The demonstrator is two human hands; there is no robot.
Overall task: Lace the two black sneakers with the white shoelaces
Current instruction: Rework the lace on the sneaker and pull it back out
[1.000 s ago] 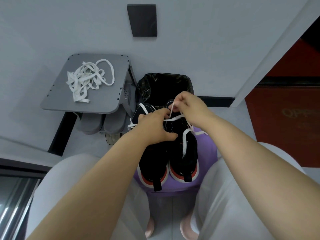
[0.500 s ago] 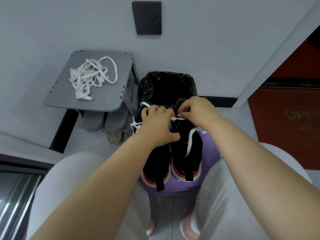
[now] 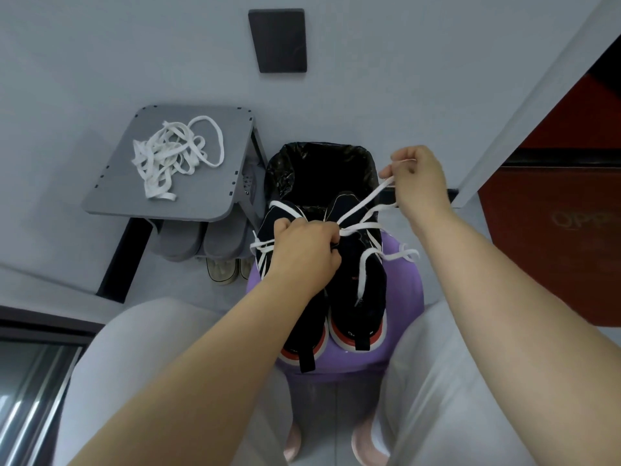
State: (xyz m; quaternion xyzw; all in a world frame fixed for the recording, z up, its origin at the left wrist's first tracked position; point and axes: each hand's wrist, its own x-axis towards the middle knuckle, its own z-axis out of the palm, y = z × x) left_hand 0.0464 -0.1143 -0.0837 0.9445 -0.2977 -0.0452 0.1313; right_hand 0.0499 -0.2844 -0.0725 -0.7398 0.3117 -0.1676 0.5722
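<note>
L hand (image 3: 302, 255) is curled tight and grips the white shoelace (image 3: 366, 201) where its strands cross. R hand (image 3: 420, 183), up and right of it, pinches the lace ends, strands taut between the two. Under the L hand are the black sneakers (image 3: 373, 307), side by side on a purple stool (image 3: 403, 290). Long axis runs away from the person: heels near, toes far. Vs 0.5 s ago: R hand was beside L, now lifted away w/ lace drawn out. Spare laces (image 3: 168, 163) lie well left of L hand.
</note>
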